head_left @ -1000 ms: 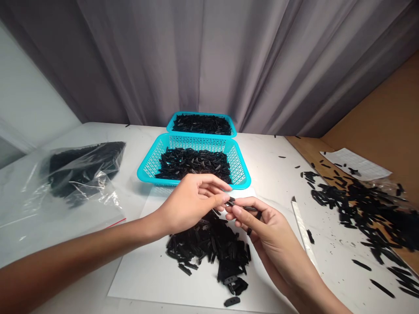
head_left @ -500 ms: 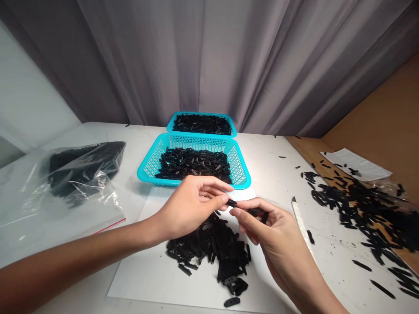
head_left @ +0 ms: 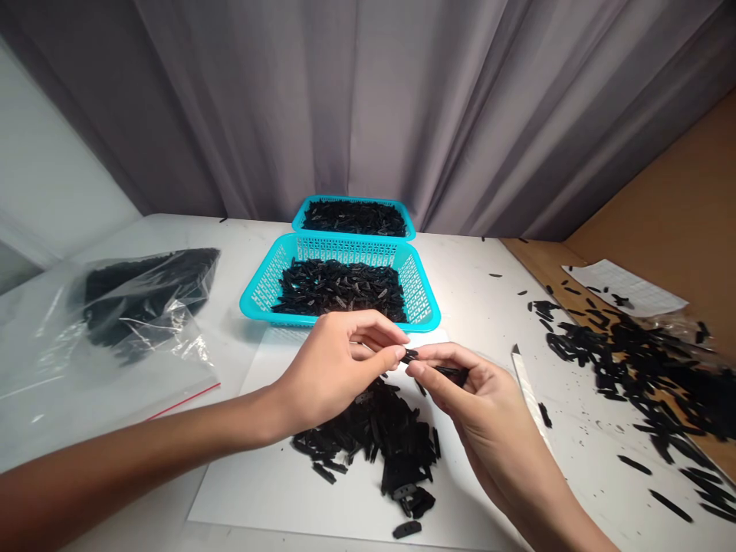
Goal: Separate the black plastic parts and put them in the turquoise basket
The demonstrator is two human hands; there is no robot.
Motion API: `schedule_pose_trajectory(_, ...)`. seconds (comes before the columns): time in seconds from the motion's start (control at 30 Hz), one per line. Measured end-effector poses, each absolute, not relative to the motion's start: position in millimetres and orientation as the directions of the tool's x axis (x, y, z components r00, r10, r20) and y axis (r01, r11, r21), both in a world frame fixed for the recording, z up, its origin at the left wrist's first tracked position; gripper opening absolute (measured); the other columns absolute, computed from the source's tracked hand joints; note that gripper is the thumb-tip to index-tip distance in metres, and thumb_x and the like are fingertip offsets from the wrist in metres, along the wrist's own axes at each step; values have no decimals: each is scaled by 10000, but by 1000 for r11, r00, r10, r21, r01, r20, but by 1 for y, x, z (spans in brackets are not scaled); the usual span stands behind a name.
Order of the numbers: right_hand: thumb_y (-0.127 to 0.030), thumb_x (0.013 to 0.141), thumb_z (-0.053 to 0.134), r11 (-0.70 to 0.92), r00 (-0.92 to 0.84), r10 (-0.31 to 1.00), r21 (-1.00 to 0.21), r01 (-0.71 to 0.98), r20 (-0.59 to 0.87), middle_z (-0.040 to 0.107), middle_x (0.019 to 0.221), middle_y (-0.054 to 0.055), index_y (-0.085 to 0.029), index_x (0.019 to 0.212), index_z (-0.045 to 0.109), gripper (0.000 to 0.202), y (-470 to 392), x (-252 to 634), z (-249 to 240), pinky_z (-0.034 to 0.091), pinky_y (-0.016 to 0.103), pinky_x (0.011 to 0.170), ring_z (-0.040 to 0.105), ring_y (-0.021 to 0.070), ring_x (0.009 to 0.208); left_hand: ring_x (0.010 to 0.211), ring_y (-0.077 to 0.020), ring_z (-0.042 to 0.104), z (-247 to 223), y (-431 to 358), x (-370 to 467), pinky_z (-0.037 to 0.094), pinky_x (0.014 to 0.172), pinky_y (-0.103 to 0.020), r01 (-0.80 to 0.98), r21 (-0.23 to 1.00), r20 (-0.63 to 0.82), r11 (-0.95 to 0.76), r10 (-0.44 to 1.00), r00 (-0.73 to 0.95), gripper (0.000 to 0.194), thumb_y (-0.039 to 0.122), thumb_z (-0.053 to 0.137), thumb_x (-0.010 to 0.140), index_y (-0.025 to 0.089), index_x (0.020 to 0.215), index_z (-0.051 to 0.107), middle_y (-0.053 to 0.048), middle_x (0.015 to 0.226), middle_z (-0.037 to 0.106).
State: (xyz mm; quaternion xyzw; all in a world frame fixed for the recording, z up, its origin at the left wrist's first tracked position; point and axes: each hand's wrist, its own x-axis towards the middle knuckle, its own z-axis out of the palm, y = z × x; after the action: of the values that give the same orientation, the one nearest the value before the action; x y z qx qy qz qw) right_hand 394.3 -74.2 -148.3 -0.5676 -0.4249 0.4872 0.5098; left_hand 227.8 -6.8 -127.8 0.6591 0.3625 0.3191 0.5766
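Observation:
Between my fingertips is a small black elongated piece [head_left: 409,356]. My left hand [head_left: 345,360] pinches its left end with thumb and forefinger. At its other end, my right hand [head_left: 460,383] pinches it too, and more black pieces [head_left: 451,373] show inside the curl of that hand. Below both hands, a heap of black pieces [head_left: 373,429] lies on a white sheet [head_left: 258,483]. Just beyond my hands stands a turquoise basket [head_left: 428,307], partly filled with the same pieces. My left hand overlaps its front rim in the view.
A second turquoise basket [head_left: 297,222] of black pieces sits behind. A clear plastic bag [head_left: 166,337] of black material lies left. To the right are a white-handled knife [head_left: 526,391], scattered black pieces [head_left: 621,360] and white paper [head_left: 626,285].
Both hands stay nearly in place over the heap, still pinching the small piece. My right fingers have shifted slightly, and the pieces in that palm sit a little differently.

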Motion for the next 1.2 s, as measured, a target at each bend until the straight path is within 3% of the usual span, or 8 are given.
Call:
schedule_pose_trajectory(0.13,-423,816,769,-138,143,979,-989,-52,-144,726,903,25,-239,898,753,202,-74,394,-147,370,326,719,528,182,785,833,-146,713,-127,-8,227,590,773,-247,126,984,38,-129,829,557,69,183,645,877,163,902,706,-19,874,736)
schedule_pose_trajectory(0.3,-446,812,763,-133,158,978,-990,-51,-140,681,803,10,-240,859,753,211,-74,395,-145,306,308,609,424,150,662,889,-161,716,-126,-9,228,600,785,-242,122,991,-28,-50,826,563,192,198,708,829,167,1018,695,-46,946,743)
schedule_pose_trajectory(0.73,-413,793,769,-147,170,971,-980,-137,-169,643,754,24,-204,815,727,215,-75,395,-145,274,300,575,337,131,598,740,-139,723,-128,-8,226,596,720,-233,97,995,-59,6,830,555,303,126,723,762,171,1049,637,-32,884,716)
schedule_pose_trajectory(0.87,-401,779,782,-148,210,961,-975,-163,-181,605,695,8,-196,831,721,220,-75,395,-142,264,294,571,326,130,597,788,-147,722,-127,-6,225,597,753,-251,76,997,-53,13,830,556,369,150,718,783,181,1138,622,-44,930,721)
schedule_pose_trajectory(1.07,-387,761,795,-119,275,947,-978,-171,-163,421,567,-44,-191,809,716,217,-73,395,-141,250,289,562,306,131,592,895,-169,705,-124,-6,225,608,790,-282,85,996,-35,-12,846,531,434,118,706,776,184,1191,599,-53,960,734)
schedule_pose_trajectory(1.2,-397,765,793,-136,263,948,-976,-169,-178,456,593,-37,-189,812,713,228,-73,395,-140,257,285,566,309,126,593,908,-176,713,-122,-6,225,609,797,-290,91,996,-34,-16,851,524,429,104,689,780,190,1191,601,-56,973,740)
